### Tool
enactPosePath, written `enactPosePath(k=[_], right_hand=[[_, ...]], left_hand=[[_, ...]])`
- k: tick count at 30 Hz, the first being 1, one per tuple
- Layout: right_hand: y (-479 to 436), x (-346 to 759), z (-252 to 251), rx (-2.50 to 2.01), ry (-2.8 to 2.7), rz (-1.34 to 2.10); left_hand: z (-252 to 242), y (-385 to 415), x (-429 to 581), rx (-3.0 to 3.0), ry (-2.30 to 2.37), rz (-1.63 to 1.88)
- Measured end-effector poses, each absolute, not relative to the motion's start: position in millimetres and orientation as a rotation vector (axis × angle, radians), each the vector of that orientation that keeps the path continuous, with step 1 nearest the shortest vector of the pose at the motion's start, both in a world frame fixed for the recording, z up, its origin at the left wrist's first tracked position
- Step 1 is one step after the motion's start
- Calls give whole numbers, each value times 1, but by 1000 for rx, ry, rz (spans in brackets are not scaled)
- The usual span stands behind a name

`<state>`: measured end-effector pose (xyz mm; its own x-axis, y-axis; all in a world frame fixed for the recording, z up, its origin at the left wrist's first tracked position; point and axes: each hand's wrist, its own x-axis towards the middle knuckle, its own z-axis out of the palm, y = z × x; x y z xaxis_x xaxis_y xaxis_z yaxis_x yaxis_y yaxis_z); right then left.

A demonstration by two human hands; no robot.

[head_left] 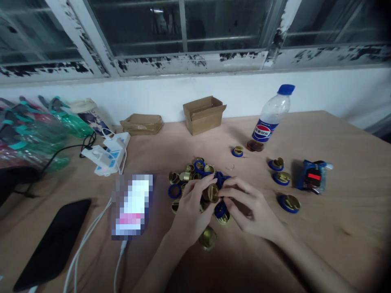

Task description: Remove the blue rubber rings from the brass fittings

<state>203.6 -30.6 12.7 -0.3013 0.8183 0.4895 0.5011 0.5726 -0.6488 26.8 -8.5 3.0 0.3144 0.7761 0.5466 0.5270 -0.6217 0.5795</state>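
Note:
Between the thumb and fingers of my left hand [194, 207] is a brass-coloured round part [213, 193] with a raised ridge across its face. My right hand [249, 205] meets it from the right, fingers bent and closed at its edge; the exact grip is partly hidden. Under and behind both hands lies a pile of similar brass round parts [174, 177] and blue rings [174, 191]. A single brass round part [208, 238] rests on the table just below my left hand.
Several brass parts with blue rings [289, 203] stand apart on the right, near a blue plastic packet [313, 177]. Behind are a cola bottle [265, 126] and an open cardboard box [204, 116]. Leftward lie a lit phone [134, 205], a dark phone [55, 242], a power strip [113, 156] and cables.

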Motion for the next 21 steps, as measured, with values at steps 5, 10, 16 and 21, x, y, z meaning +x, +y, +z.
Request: enactPosePath(k=[5,10,16,21], right_hand=[[-29,204,7,-1042,-2020,471],[-28,206,7,-1056,-2082,529],[-29,208,8,-1072,-2089,603],[-31,208,10,-1072,-2084,596]], left_hand=[[1,-8,25,2348,1145,1151],[0,-11,26,2357,1113,1093],[-5,-12,28,2424,1059,1044],[-4,-13,30,2437,1058,1037]])
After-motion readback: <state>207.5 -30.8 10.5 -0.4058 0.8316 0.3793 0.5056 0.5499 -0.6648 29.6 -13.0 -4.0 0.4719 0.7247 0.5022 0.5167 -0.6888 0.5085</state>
